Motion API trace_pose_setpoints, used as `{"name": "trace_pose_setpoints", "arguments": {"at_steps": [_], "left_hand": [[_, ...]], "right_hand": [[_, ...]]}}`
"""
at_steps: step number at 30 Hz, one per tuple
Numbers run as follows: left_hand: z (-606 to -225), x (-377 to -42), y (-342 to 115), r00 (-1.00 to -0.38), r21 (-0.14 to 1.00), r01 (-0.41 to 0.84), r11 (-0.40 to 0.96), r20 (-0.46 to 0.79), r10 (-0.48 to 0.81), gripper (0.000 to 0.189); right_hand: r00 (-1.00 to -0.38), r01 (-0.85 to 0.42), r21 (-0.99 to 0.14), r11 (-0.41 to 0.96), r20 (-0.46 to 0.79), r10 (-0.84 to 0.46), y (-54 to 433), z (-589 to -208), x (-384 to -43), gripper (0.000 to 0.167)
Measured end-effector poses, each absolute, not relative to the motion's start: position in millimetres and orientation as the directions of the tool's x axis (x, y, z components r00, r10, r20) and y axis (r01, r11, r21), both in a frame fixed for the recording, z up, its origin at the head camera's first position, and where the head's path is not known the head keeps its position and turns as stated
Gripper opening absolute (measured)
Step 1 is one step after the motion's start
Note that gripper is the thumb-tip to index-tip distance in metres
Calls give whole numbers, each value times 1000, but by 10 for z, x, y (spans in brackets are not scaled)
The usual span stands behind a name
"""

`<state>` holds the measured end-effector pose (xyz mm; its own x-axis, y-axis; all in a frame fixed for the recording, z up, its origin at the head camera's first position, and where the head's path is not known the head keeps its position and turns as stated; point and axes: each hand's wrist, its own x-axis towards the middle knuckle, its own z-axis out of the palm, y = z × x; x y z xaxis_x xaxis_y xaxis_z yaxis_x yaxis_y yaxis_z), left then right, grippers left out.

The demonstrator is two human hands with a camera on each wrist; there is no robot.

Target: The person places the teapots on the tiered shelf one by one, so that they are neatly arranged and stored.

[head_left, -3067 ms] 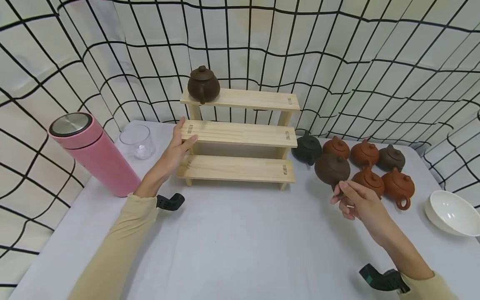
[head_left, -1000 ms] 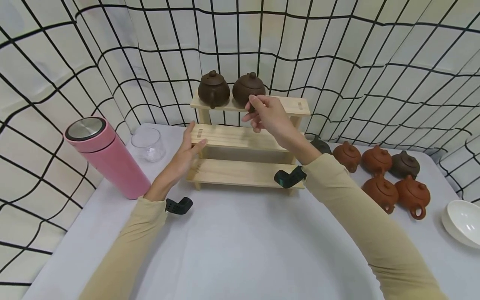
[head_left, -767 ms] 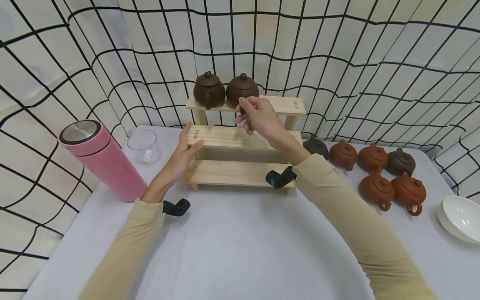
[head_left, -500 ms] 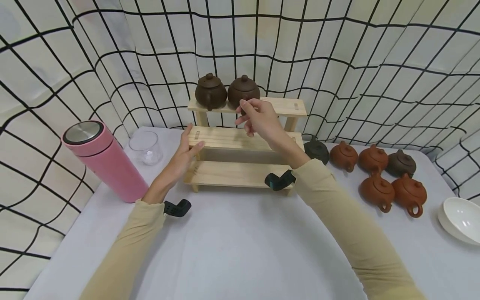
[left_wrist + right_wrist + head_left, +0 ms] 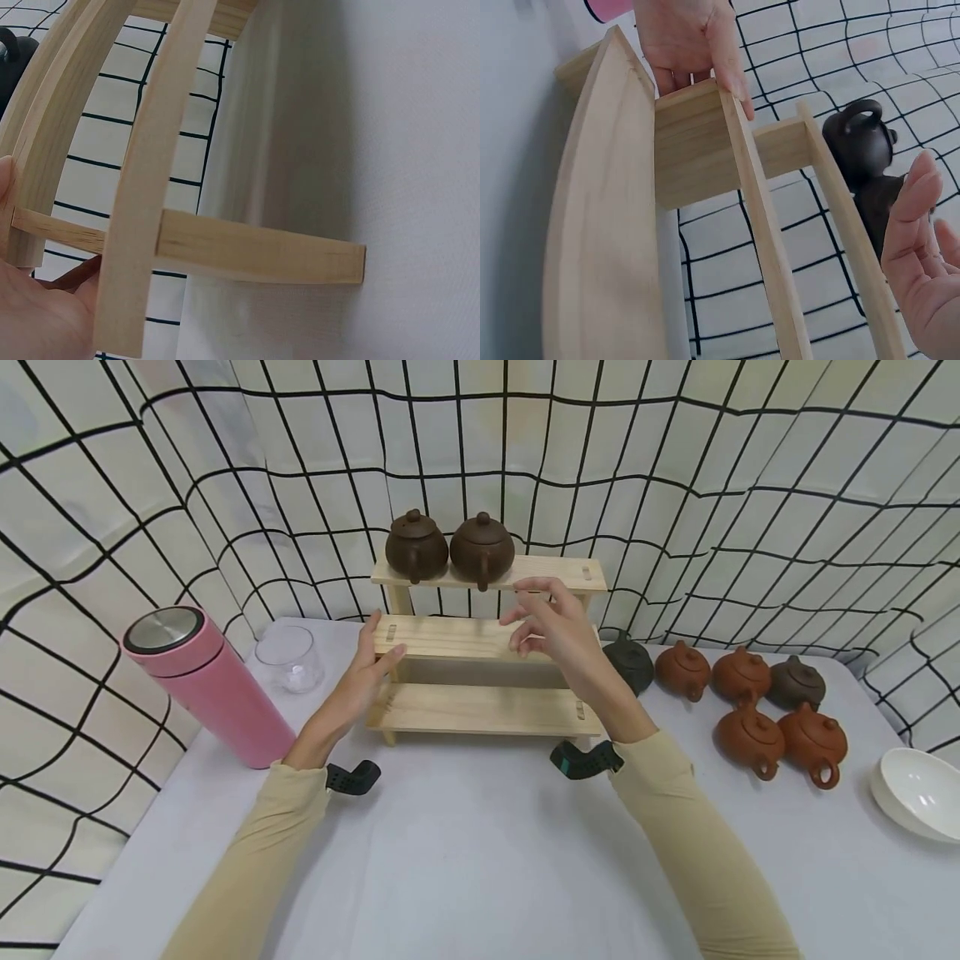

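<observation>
A three-tier wooden display rack [image 5: 457, 635] stands on the white cloth. Its left end is held by my left hand [image 5: 358, 681], thumb over the middle shelf's front edge, and the right wrist view shows fingers behind the upright. Two dark brown teapots [image 5: 482, 547] [image 5: 417, 549] sit side by side on the left half of the top shelf. Just right of and below the second teapot's downward-pointing handle or spout, my right hand [image 5: 558, 631] hovers before the rack with loosely bent fingers and nothing in them. In the left wrist view, part of my left hand [image 5: 49, 319] shows against the rack's uprights.
Right of the rack stand several teapots: a dark one [image 5: 628, 664], reddish ones [image 5: 748, 739] and a grey-brown one [image 5: 797, 682]. A white bowl [image 5: 918, 793] is at far right. On the left are a pink thermos [image 5: 213, 689] and a clear glass [image 5: 288, 658]. Black wire grid encloses the back.
My right hand carried the second brown teapot from the right-hand group to the top shelf, let go of it and drew back down and right. My left hand stayed on the rack.
</observation>
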<state>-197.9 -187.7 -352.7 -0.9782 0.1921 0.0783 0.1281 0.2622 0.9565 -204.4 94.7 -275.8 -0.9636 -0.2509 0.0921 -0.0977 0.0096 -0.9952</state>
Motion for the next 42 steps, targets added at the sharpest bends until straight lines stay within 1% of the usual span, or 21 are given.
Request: {"name": "trace_pose_setpoints", "arguments": {"at_steps": [5,10,13,16,20,24,30,32,38,42], "left_hand": [[-3532,-1982,-1900,-979,957,125,261,77,188,79],[-3532,-1991,-1911,-980,957,123,261,75,187,79],[-3529,-1996,-1906,-978,960,127,248,80,191,79],[-3524,-1990,-1899,-978,963,127,237,81,192,78],[-3517,-1973,-1898,-979,964,119,238,74,191,78],[-3512,-1968,-1891,-978,963,121,241,74,195,78],[-3496,-1972,-1894,-976,958,133,253,82,203,78],[-3499,-1969,-1896,-976,959,129,252,78,203,79],[-3520,-1965,-1900,-979,961,102,258,52,196,80],[-3526,-1968,-1881,-978,961,106,255,55,201,80]], "right_hand": [[-958,-110,-988,108,77,-276,1272,-2790,-1836,32],[-957,-136,-968,211,73,-281,1705,-2836,-1622,34],[-964,-160,-946,283,88,-252,2000,-2837,-1485,31],[-975,-167,-916,363,100,-198,2318,-2846,-1368,25],[-988,-131,-885,448,78,-136,2766,-2962,-1240,18],[-997,-53,-859,509,17,-74,3199,-3198,-1102,16],[-997,73,-842,535,-62,37,3698,-3528,-887,11],[-993,115,-829,548,-94,66,3799,-3590,-822,15],[-969,235,-782,577,-231,82,3921,-3698,-756,44],[-956,268,-767,582,-288,60,3927,-3750,-753,53]]}}
